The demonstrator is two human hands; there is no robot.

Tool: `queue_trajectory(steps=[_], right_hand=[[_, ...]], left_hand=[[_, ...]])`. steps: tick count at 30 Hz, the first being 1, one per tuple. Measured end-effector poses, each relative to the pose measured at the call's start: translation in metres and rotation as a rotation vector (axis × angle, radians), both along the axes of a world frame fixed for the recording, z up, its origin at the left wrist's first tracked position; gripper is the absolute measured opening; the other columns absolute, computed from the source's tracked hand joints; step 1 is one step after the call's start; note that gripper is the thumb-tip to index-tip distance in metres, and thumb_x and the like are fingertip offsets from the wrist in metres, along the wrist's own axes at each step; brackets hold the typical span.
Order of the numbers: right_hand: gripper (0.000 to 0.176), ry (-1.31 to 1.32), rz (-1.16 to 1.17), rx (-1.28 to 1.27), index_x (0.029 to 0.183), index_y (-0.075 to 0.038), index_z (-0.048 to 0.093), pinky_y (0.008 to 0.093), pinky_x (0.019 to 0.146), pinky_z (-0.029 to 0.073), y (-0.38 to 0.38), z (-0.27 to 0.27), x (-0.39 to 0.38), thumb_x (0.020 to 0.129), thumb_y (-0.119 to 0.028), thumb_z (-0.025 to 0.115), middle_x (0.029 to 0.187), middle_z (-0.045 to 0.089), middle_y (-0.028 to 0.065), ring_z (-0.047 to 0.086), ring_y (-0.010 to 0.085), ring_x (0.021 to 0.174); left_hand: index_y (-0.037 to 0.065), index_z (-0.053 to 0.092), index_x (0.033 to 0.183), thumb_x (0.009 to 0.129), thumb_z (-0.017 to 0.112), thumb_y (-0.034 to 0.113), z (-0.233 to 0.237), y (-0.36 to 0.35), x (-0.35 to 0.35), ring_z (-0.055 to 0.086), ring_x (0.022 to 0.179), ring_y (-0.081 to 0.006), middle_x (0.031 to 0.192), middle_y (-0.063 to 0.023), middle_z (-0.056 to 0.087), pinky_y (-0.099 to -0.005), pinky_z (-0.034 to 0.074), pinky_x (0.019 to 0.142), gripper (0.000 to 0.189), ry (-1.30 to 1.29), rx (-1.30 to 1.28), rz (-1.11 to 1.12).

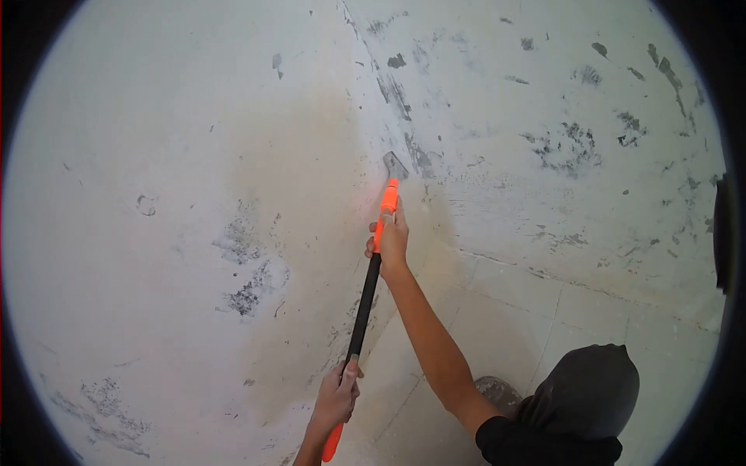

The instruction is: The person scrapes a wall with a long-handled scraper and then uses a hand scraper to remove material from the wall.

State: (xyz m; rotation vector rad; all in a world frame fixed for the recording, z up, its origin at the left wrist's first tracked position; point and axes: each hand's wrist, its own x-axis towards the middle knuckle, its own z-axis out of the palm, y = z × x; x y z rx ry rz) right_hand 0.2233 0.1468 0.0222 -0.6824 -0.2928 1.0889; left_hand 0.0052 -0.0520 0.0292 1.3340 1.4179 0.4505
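Observation:
A long-handled scraper (364, 303) with a black shaft and bright orange parts runs diagonally up the middle of the view. Its grey metal head (395, 165) lies at the corner where two walls meet, over worn paint. My right hand (393, 242) wraps around the orange collar just below the head, arm stretched out from a black sleeve. Lower down, my left hand (336, 394) is closed round the black shaft near its orange butt end. Some fingers of both hands are hidden behind the handle.
The left wall (155, 256) and right wall (497, 140) carry grey patches and chipped paint. Pale tiled floor (505, 311) meets them below. A dark cloth-covered shape (588, 392) fills the lower right, and a dark object (723, 233) stands at the right edge.

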Motion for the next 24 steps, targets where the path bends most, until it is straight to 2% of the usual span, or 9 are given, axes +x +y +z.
queue_trajectory(steps=[4, 8, 10, 12, 14, 16, 19, 22, 24], right_hand=[[0.058, -0.075, 0.001, -0.022, 0.158, -0.025, 0.018, 0.0302, 0.034, 0.041, -0.013, -0.003, -0.008, 0.103, -0.020, 0.037, 0.080, 0.051, 0.0084, 0.045, 0.0146, 0.039], [0.057, -0.042, 0.099, -0.042, 0.158, -0.027, 0.018, 0.0300, 0.034, 0.041, -0.053, -0.004, -0.051, 0.105, -0.024, 0.039, 0.079, 0.051, 0.0073, 0.044, 0.0132, 0.039], [0.056, -0.036, 0.135, -0.044, 0.158, -0.027, 0.018, 0.0298, 0.033, 0.041, -0.072, -0.002, -0.066, 0.105, -0.025, 0.039, 0.079, 0.052, 0.0069, 0.044, 0.0127, 0.039], [0.056, -0.011, 0.200, -0.025, 0.158, -0.028, 0.017, 0.0296, 0.033, 0.041, -0.083, 0.001, -0.073, 0.106, -0.027, 0.039, 0.078, 0.051, 0.0058, 0.044, 0.0121, 0.039], [0.056, -0.021, 0.179, -0.024, 0.158, -0.028, 0.016, 0.0298, 0.034, 0.041, -0.078, 0.000, -0.068, 0.106, -0.027, 0.038, 0.078, 0.051, 0.0056, 0.044, 0.0120, 0.039], [0.057, -0.030, 0.162, -0.021, 0.158, -0.028, 0.015, 0.0300, 0.034, 0.041, -0.062, -0.005, -0.057, 0.106, -0.026, 0.037, 0.078, 0.050, 0.0053, 0.044, 0.0120, 0.039], [0.057, 0.000, 0.080, -0.030, 0.158, -0.029, 0.014, 0.0305, 0.035, 0.040, -0.032, -0.019, -0.035, 0.106, -0.025, 0.036, 0.078, 0.050, 0.0051, 0.044, 0.0122, 0.039], [0.057, 0.042, 0.063, 0.020, 0.158, -0.027, 0.015, 0.0308, 0.035, 0.041, -0.030, -0.021, -0.027, 0.105, -0.024, 0.035, 0.078, 0.050, 0.0053, 0.044, 0.0125, 0.039], [0.056, -0.003, 0.112, -0.078, 0.158, -0.027, 0.015, 0.0302, 0.034, 0.040, -0.047, -0.027, -0.041, 0.106, -0.024, 0.035, 0.078, 0.050, 0.0053, 0.044, 0.0125, 0.038]], left_hand=[[0.005, 0.053, 0.098, 0.103, 0.043, 0.050, -0.001, -0.017, -0.008, 0.036, 0.037, -0.0070, 0.054, 0.0033, 0.039, -0.0270, 0.029, 0.034, 0.047, -0.034, 0.005, -0.019], [0.005, 0.053, 0.097, 0.103, 0.044, 0.051, -0.005, -0.065, -0.036, 0.036, 0.037, -0.0074, 0.055, 0.0032, 0.039, -0.0272, 0.029, 0.034, 0.048, 0.004, -0.037, 0.039], [0.010, 0.056, 0.097, 0.102, 0.043, 0.054, -0.010, -0.088, -0.051, 0.033, 0.042, -0.0038, 0.055, 0.0085, 0.036, -0.0223, 0.029, 0.039, 0.046, -0.012, 0.169, 0.022], [0.010, 0.056, 0.097, 0.102, 0.043, 0.054, -0.009, -0.097, -0.057, 0.033, 0.042, -0.0039, 0.055, 0.0085, 0.036, -0.0227, 0.029, 0.038, 0.046, -0.033, 0.173, 0.012], [0.010, 0.056, 0.097, 0.102, 0.043, 0.054, -0.011, -0.095, -0.056, 0.032, 0.042, -0.0039, 0.056, 0.0085, 0.036, -0.0232, 0.029, 0.037, 0.046, -0.058, 0.179, 0.005], [0.002, 0.052, 0.098, 0.105, 0.041, 0.048, -0.013, -0.073, -0.047, 0.036, 0.033, -0.0087, 0.051, 0.0021, 0.039, -0.0268, 0.029, 0.031, 0.048, 0.108, 0.072, 0.036], [0.004, 0.054, 0.098, 0.104, 0.043, 0.050, 0.003, -0.036, -0.021, 0.040, 0.039, -0.0080, 0.054, 0.0017, 0.042, -0.0269, 0.031, 0.036, 0.047, 0.041, -0.008, 0.006], [0.003, 0.055, 0.097, 0.104, 0.044, 0.049, -0.005, -0.040, -0.018, 0.041, 0.041, -0.0082, 0.055, 0.0008, 0.043, -0.0272, 0.032, 0.037, 0.047, 0.065, -0.002, 0.030], [0.003, 0.056, 0.095, 0.104, 0.044, 0.048, -0.020, -0.059, -0.027, 0.039, 0.039, -0.0078, 0.054, 0.0009, 0.044, -0.0269, 0.030, 0.036, 0.048, 0.078, 0.048, 0.035]])
